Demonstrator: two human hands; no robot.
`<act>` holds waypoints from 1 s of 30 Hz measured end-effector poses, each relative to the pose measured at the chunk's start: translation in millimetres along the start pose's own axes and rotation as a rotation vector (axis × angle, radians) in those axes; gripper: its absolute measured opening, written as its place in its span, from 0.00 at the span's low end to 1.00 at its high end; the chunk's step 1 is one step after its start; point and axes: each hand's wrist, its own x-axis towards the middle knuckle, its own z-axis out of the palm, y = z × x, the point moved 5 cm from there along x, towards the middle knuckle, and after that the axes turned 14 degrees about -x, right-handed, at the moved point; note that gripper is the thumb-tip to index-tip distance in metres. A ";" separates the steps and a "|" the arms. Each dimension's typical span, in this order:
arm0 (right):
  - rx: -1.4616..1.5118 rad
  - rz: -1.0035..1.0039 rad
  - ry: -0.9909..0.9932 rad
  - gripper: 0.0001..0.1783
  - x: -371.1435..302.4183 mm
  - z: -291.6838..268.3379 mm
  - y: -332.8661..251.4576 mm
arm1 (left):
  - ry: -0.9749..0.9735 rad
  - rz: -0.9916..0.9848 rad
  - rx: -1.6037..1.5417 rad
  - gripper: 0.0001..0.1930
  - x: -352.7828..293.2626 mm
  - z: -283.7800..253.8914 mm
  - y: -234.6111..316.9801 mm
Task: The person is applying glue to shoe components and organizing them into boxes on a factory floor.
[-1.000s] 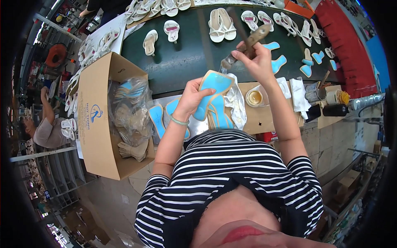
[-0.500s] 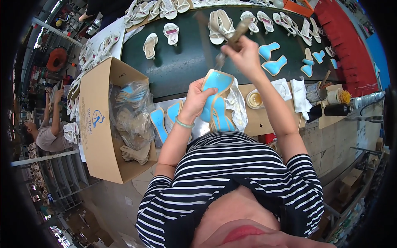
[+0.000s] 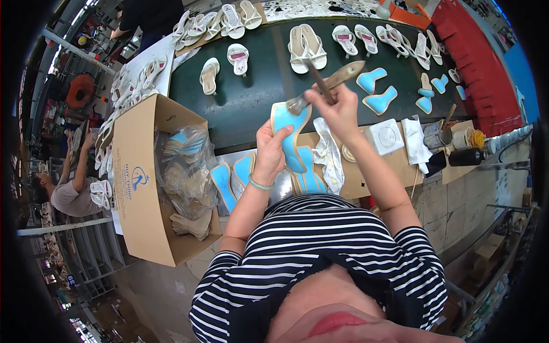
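Observation:
My left hand (image 3: 269,153) grips a blue insole (image 3: 293,146) with a tan rim, thumb across its face. In my right hand (image 3: 342,114) is a flat brush (image 3: 345,73) with a wooden handle; its bristles meet the insole's far end. A dark, narrow tool (image 3: 319,81), kind unclear, crosses the brush within the same hand. Below the held insole lies a pile of blue insoles (image 3: 311,182). More insoles (image 3: 223,178) rest left of my left forearm. A crumpled white cloth (image 3: 327,163) lies beside the pile. My right forearm partly hides a small glue bowl (image 3: 347,153).
A cardboard box (image 3: 143,188) with bagged insoles stands at left. White sandals (image 3: 306,48) and blue insoles (image 3: 380,100) lie on the dark green conveyor belt (image 3: 257,97). Right are a white tub (image 3: 384,137), a can (image 3: 437,134) and a dark bottle (image 3: 466,157). A person sits far left.
My right hand has brought the brush down and left onto the insole's far end. My left hand has turned the insole so that it stands more upright, slightly left.

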 end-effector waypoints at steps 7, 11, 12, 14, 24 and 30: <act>0.293 0.137 0.099 0.11 1.5 -15.1 -7.5 | 0.028 0.002 -0.060 0.16 0.1 -8.6 7.8; 0.299 0.219 0.189 0.10 17.4 -22.5 56.7 | 0.007 -0.030 -0.126 0.19 -0.6 -3.2 11.3; 0.366 0.292 0.160 0.11 16.8 -26.3 49.6 | 0.018 -0.039 -0.133 0.19 0.7 -8.3 12.0; 0.377 0.300 0.135 0.10 0.9 -18.5 9.8 | 0.010 -0.038 -0.146 0.20 0.1 -8.9 13.0; 0.347 -0.019 0.029 0.09 8.0 -4.9 -31.2 | 0.010 -0.031 -0.158 0.20 3.5 -4.8 13.9; 0.505 0.328 -0.060 0.07 30.3 -30.1 41.0 | 0.055 0.059 -0.121 0.19 -2.4 -9.9 23.2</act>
